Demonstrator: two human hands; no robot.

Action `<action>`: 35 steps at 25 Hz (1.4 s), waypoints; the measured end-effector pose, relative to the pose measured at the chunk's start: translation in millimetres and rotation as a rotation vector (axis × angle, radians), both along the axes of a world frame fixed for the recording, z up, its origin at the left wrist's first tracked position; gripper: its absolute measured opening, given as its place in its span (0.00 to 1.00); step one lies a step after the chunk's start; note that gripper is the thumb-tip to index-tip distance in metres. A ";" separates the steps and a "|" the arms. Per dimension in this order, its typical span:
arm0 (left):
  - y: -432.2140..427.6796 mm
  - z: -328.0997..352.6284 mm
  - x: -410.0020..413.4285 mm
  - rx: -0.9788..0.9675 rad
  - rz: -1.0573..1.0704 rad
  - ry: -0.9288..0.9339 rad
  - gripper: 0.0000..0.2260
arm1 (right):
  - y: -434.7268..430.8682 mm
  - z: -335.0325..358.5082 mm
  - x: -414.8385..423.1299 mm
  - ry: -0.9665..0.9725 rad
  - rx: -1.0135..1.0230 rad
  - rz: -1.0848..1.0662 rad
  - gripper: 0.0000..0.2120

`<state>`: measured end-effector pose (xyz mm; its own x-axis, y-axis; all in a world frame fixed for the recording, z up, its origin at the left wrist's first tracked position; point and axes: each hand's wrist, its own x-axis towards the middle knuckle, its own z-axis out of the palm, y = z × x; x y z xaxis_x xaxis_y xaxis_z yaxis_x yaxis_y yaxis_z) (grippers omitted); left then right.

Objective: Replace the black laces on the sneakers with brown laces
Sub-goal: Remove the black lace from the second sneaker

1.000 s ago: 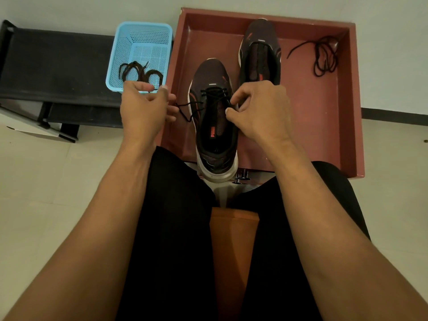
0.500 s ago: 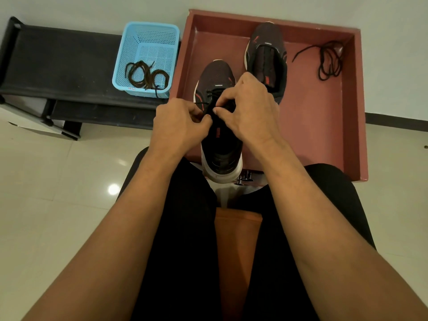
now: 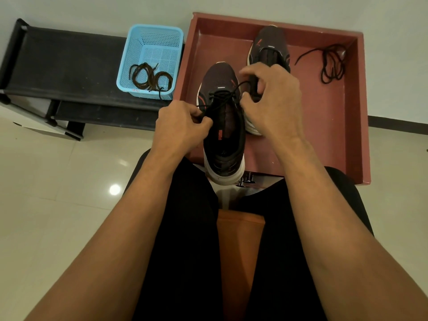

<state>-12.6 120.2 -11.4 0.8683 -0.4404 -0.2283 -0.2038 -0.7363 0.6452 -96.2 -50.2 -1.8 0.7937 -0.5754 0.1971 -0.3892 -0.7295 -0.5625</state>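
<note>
The dark mesh sneaker with a white sole (image 3: 223, 135) sits at frame centre in the red square tray (image 3: 357, 112), heel over the tray's lower edge; its long axis runs bottom to top, toe toward the upper frame. Its thin black lace (image 3: 222, 98) looks soft, limp and light, best taken near the tips; the shoe may shift when pulled. The left hand (image 3: 180, 128) pinches one strand; the right hand (image 3: 271, 100), fingers curled, seems to pinch the other. Coiled brown cord laces (image 3: 150, 77) lie in the blue plastic basket (image 3: 152, 35), upper left.
</note>
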 end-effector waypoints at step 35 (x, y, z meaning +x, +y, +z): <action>-35.1 -16.3 6.5 0.098 -0.277 -0.407 0.15 | 18.9 -11.9 3.6 0.310 -0.074 -0.078 0.14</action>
